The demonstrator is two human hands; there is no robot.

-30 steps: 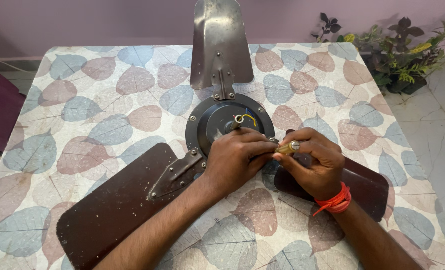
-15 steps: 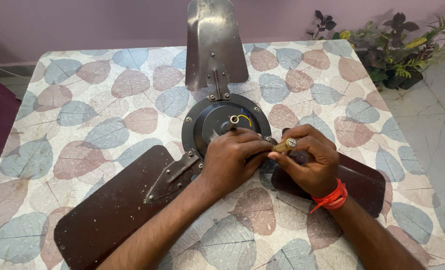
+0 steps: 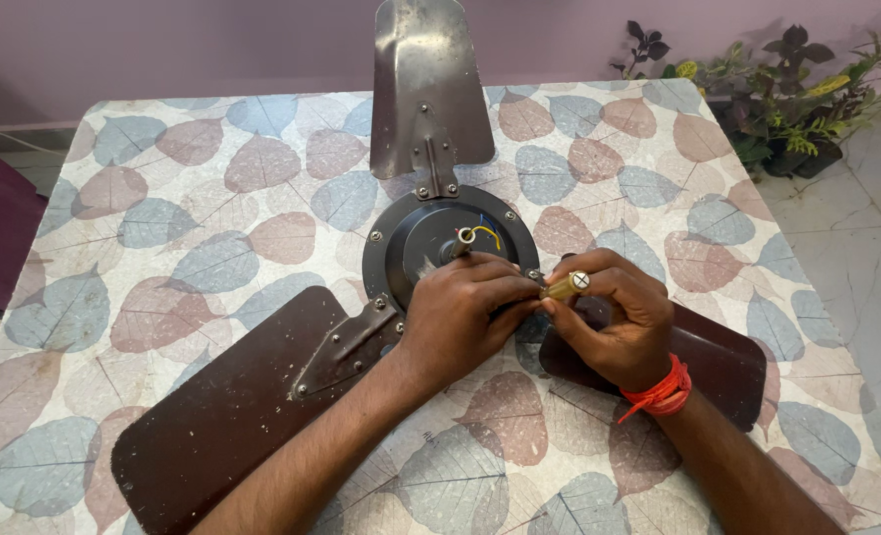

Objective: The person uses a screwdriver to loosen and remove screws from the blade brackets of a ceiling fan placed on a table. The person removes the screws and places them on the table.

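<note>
1. Here, a ceiling fan point(image 3: 401, 297) lies flat on a leaf-print table point(image 3: 163, 228), its round motor hub point(image 3: 415, 248) at the middle and three blades spread from it: one near left point(image 3: 232, 406), one far point(image 3: 430, 84), one near right point(image 3: 708, 357), partly under the hands.
2. The left hand point(image 3: 460, 317) comes in from the near side, wrist low over the left blade's bracket point(image 3: 346, 342). It is curled, fingertips pressed together at the hub's right rim around the tip of a screwdriver point(image 3: 564, 287); whether it pinches the blade or the screw itself I cannot tell.
3. The screwdriver sits between the two hands, at the hub's right edge, its yellow handle pointing right and toward the camera.
4. The right hand point(image 3: 619, 327), with a red thread point(image 3: 658, 396) at the wrist, is closed round the handle, thumb and forefinger pinching it.
5. To do this step well, I judge the tip should stay seated square in the rim screw, the left fingers steadying it while the right turns with firm inward pressure, so it does not slip and chew the head.
6. Potted plants point(image 3: 797, 99) stand on the floor, far right.
</note>
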